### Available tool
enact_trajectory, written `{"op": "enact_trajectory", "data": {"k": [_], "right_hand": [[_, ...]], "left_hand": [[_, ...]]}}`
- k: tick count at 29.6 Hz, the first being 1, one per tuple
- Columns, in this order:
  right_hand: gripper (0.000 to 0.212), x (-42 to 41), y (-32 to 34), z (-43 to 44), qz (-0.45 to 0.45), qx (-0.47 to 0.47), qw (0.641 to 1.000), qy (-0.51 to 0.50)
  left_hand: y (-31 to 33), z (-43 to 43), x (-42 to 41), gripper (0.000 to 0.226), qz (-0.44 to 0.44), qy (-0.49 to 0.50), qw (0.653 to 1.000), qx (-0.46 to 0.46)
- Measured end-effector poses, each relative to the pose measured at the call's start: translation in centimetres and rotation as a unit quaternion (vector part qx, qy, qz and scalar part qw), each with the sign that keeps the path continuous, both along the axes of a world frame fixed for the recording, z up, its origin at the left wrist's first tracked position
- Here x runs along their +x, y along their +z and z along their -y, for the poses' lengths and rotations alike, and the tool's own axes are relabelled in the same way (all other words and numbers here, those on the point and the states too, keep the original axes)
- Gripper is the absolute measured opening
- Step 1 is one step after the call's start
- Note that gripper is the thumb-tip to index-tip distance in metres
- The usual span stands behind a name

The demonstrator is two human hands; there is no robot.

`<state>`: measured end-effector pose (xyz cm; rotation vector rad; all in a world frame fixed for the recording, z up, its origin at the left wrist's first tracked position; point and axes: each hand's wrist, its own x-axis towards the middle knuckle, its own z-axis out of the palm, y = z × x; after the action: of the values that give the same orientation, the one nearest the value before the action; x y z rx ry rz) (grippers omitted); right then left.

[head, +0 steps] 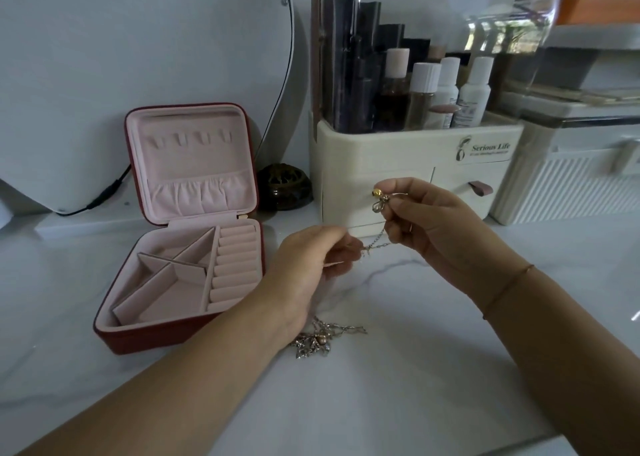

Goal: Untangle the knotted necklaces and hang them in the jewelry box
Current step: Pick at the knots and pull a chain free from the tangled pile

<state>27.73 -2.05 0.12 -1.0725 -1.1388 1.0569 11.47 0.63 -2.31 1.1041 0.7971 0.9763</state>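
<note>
At left, open red jewelry box [149, 338], pink lining, lid upright, on white marble counter [415, 369]. At centre, left hand [304, 272], thumb and fingertips pinched on thin necklace chain [379, 239]. Just near of that wrist, tangled heap of necklaces [317, 339] flat on counter. Right of centre, right hand [436, 227], raised, fingers curled, pinching bow pendant [378, 204] on same chain. Farther back, cream cosmetics organizer [415, 151] holding bottles.

1. I read "Serious Life" on the label [485, 151] on the front of the cream cosmetic organizer [381, 151].
2. The smaller line beneath it is too tiny to read.
3. The print on the white bottles [467, 104] is illegible.
</note>
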Motion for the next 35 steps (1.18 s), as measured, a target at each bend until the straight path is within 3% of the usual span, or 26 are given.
{"op": "enact_trajectory", "data": {"k": [4, 7, 14, 19, 21, 24, 28, 35], "right_hand": [[0.024, -0.07, 0.10, 0.03, 0.003, 0.009, 1.000, -0.016], [0.024, -0.25, 0.11, 0.07, 0.016, 0.013, 0.999, -0.042], [0.020, -0.15, 0.35, 0.20, 0.015, 0.049, 0.997, -0.053], [0.023, -0.39, 0.62, 0.67, -0.003, 0.050, 0.999, 0.007], [0.025, -0.52, 0.61, 0.75, 0.005, 0.041, 0.999, 0.022], [0.024, -0.65, 0.44, 0.71, 0.035, 0.032, 0.999, 0.026], [0.018, -0.46, 0.07, 0.37, 0.068, 0.020, 0.997, -0.004], [0.016, -0.08, 0.12, 0.27, 0.069, 0.032, 0.996, -0.045]], "left_hand": [[0.57, -0.31, -0.27, 0.031, 0.109, -0.024, 0.992, -0.062], [0.84, -0.20, -0.46, 0.021, 0.134, -0.029, 0.987, -0.079], [0.33, 0.32, -0.30, 0.010, 0.106, -0.095, 0.986, -0.090], [0.21, 0.67, 0.14, 0.033, 0.120, -0.110, 0.983, -0.088], [0.16, 0.52, 0.18, 0.018, 0.120, -0.104, 0.984, -0.080], [0.20, 0.31, 0.03, 0.020, 0.115, -0.085, 0.986, -0.089], [0.78, 0.20, -0.35, 0.006, 0.161, -0.080, 0.974, -0.135], [0.51, 0.01, -0.38, 0.009, 0.140, -0.080, 0.977, -0.136]]}}
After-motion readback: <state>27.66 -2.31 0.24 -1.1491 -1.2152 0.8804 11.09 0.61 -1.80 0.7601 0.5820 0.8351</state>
